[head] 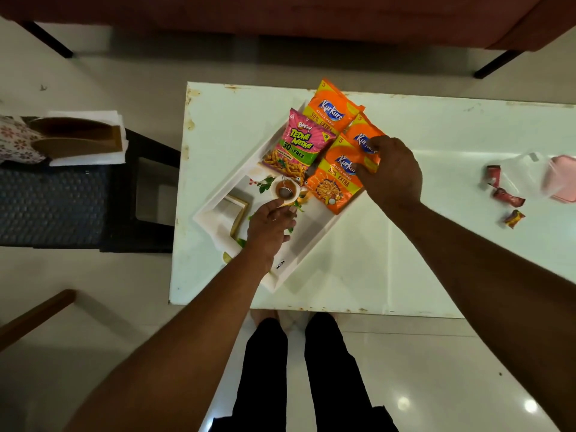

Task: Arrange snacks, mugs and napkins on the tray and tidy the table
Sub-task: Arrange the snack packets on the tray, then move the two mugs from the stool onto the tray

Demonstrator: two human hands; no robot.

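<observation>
A white tray point(218, 194) with a floral print lies slantwise on the white table point(405, 275). In it are a pink Bingo snack packet point(296, 145), three orange Kurkure packets point(330, 113), a small mug point(285, 190) with a tea strainer inside, and a napkin holder point(238, 213). My left hand point(269, 226) grips the mug at its near side. My right hand point(389, 173) pinches the rightmost orange Kurkure packet point(363, 141), which overlaps another Kurkure packet point(335, 185).
Small red candy wrappers point(506, 198) and a clear plastic bag point(523, 173) lie at the table's right, beside a pink thing point(561, 179). A dark chair point(78, 201) with a wooden holder point(78, 138) on napkins stands left. A sofa point(280, 17) is behind.
</observation>
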